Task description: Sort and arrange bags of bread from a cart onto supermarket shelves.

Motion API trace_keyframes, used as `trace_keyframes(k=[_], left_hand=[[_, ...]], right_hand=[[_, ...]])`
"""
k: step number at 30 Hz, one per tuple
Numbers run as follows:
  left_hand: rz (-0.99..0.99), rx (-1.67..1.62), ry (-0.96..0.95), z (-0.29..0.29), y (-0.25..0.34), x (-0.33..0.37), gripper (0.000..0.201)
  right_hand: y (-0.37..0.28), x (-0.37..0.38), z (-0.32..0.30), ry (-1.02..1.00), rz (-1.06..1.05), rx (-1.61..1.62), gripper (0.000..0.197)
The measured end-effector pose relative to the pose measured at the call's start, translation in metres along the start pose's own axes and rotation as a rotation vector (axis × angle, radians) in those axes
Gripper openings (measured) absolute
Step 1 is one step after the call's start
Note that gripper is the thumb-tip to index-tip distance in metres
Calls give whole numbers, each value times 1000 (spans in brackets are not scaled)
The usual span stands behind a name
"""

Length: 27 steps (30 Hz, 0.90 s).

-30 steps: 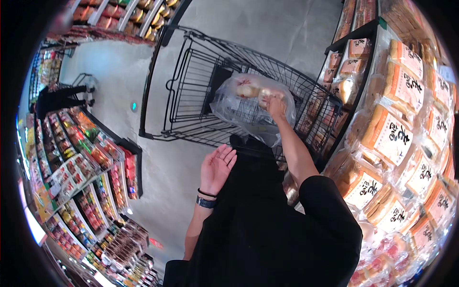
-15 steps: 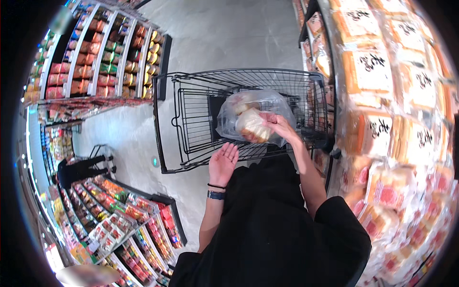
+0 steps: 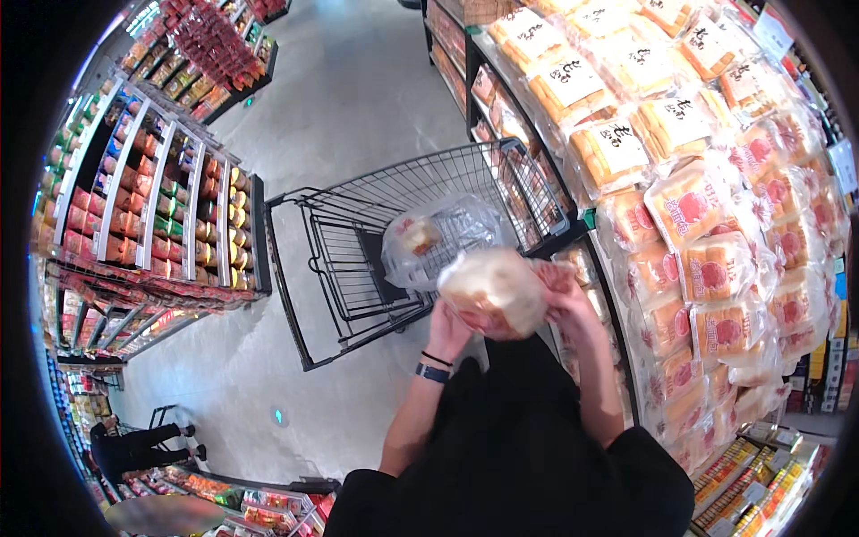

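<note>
Supermarket aisle, seen from above. To the right, a tall shelving unit [image 3: 716,224] stacked with orange-and-white bagged bread loaves is shown; to the left, a rack of small coloured packets [image 3: 152,215] stands across the grey floor. Between them, a black wire shopping trolley [image 3: 358,259] is parked, with a clear plastic bag holding a pale roll [image 3: 429,237] lying in its basket. A second clear plastic bag of pale bread with a red label [image 3: 497,291] is held over the near rim of the trolley, close to the body. One second earlier only the right hand was raised at a bag while the left hung free; now the left hand [image 3: 447,329] has been brought up beneath the bag, fingers curled against its underside, and the right hand [image 3: 565,300] is closed around its right end. The bag is thus judged to be under two-handed handling, not yet released into the basket.
</note>
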<state>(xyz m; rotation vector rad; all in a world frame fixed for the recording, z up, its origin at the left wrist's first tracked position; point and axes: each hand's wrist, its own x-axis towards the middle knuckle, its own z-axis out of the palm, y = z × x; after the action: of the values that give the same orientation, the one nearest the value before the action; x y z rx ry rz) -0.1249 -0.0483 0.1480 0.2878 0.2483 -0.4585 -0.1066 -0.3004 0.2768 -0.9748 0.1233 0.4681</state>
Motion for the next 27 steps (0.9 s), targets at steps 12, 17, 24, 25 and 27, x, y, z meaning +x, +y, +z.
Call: trace_keyframes(k=[12,17,24,25,27], left_hand=[[-390,88,-84,36,-127,-85,62],[-558,82,-225,99,-179,-86,68],[-763,362,-286,207,-309,-89,80],[-774,368,-284,213,-332,-87,80],[-940,391,-349,220,-378,-77,79]], right_hand=[[-12,-190,-7,412,-54,-382,16],[-54,-270,-45,377,-270,-421,16],[-86,-438,-119,663,-527,-250,27],[-88,-454,-133,705,-699,-198,31],[-94,-482,-175,771,-664,-266,32]])
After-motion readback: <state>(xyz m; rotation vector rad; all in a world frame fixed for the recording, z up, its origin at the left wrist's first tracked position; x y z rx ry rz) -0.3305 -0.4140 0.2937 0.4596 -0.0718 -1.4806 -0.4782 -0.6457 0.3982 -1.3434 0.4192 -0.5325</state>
